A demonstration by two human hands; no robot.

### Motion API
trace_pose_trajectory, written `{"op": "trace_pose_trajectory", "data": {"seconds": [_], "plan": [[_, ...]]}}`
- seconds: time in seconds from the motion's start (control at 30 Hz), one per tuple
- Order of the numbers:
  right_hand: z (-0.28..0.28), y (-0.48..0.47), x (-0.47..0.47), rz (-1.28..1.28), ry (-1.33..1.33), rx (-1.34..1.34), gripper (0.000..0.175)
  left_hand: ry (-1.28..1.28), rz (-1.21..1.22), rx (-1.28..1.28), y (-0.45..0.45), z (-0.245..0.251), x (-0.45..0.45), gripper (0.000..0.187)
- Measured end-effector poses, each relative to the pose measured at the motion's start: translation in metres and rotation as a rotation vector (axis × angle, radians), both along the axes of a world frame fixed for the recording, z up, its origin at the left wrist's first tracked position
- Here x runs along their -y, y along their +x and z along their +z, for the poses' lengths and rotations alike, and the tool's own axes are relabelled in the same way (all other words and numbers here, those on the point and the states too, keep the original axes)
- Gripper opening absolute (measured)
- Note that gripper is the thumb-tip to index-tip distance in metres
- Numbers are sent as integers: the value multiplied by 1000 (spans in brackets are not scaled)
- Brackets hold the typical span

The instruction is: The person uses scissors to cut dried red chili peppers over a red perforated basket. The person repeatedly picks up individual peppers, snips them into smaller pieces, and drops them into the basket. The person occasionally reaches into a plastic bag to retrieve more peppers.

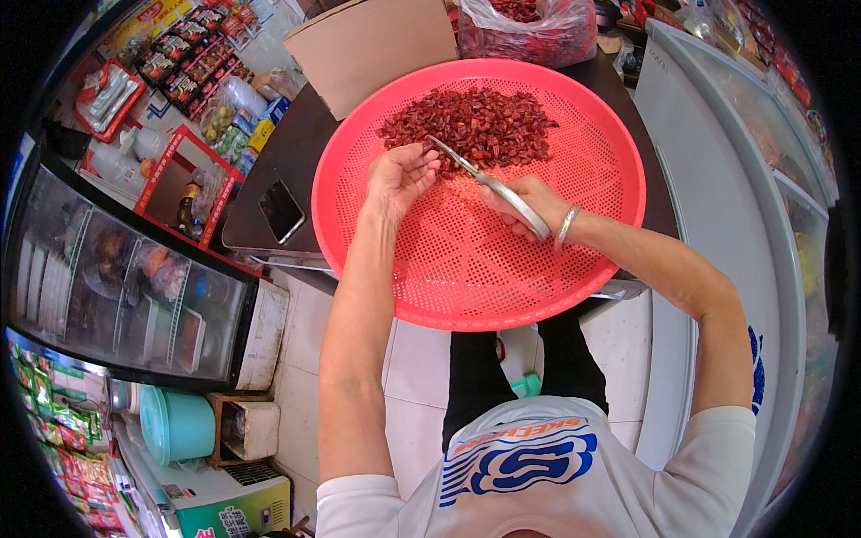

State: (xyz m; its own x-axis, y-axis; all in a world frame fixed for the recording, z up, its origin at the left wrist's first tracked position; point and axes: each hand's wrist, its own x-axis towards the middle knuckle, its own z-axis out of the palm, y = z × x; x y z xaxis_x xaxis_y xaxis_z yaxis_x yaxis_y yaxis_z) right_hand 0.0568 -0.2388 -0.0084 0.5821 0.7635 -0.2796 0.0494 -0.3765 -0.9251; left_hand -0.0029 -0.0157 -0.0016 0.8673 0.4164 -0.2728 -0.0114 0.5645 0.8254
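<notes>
A round red perforated plastic tray (471,309) lies before me on a dark table. Cut pieces of dried red chili (481,124) are heaped in its far half. My right hand (528,205), with a bangle at the wrist, grips the handles of metal scissors (457,156), whose blades point up and left to my left hand's fingertips. My left hand (403,176) pinches a small dark red piece, probably a chili, beside the blade tips, above the heap's lower left edge. How far the blades are apart is hard to tell.
A smartphone (281,210) lies on the table left of the tray. Behind the tray stand a cardboard box (373,50) and a clear plastic bag of dried red chilies (528,37). A chest freezer (713,155) flanks the right side; a glass-fronted display cooler (128,269) stands left.
</notes>
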Motion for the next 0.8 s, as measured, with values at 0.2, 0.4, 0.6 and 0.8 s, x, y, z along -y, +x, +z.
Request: {"op": "trace_pose_trajectory", "data": {"seconds": [0.2,0.4,0.6,0.8], "plan": [[-9,6,0,15,51,-67,48,59,-7,23,1,-1,2,17],[-5,4,1,34,99,-162,44,119,-31,15,2,-3,0,17],[-7,3,-1,7,150,-180,53,129,-36,-1,3,-2,1,16],[12,-6,1,30,138,-251,50,135,-39,2,1,-1,3,16]]}}
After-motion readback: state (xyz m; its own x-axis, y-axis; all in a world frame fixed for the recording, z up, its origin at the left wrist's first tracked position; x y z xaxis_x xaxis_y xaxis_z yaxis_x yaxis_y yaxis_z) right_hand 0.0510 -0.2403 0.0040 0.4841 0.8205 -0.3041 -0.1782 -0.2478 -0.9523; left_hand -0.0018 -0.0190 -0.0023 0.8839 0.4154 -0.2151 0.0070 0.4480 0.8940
